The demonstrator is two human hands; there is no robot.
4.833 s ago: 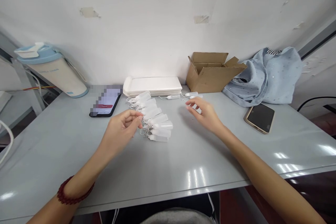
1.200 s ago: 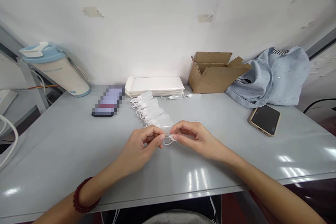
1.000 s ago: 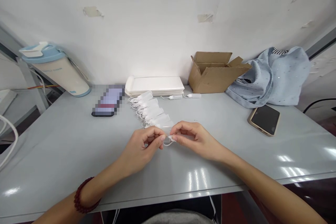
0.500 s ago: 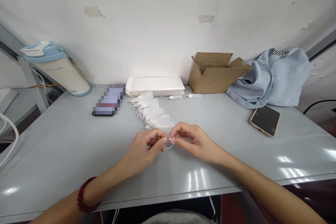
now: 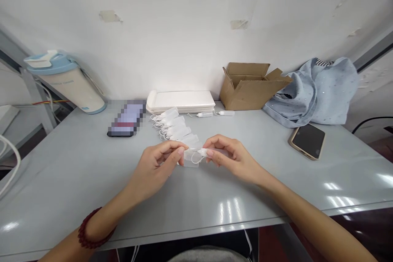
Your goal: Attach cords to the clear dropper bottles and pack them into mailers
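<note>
My right hand (image 5: 231,157) pinches a small clear plastic tube by its white cap (image 5: 203,152). A white cord loop (image 5: 195,157) hangs from the cap's left end, and the fingers cover much of the tube's body. Just left of it, my left hand (image 5: 161,159) has thumb and index finger pressed together; what lies between them is too small to make out. Beyond and partly behind my hands lies a slanting row of several similar clear tubes (image 5: 175,123), their white cord loops toward the left.
A white stack of flat packs (image 5: 184,99) stands by the wall, with two small tubes (image 5: 226,113) before its right end. A phone (image 5: 127,118) and tilted bottle (image 5: 76,86) are left. An open cardboard box (image 5: 248,92), blue cloth bag (image 5: 328,94) and another phone (image 5: 308,141) are right.
My hands have drawn apart, the left one moving left and slightly up. The white cap and cord loop in my right hand now show more clearly between them.
</note>
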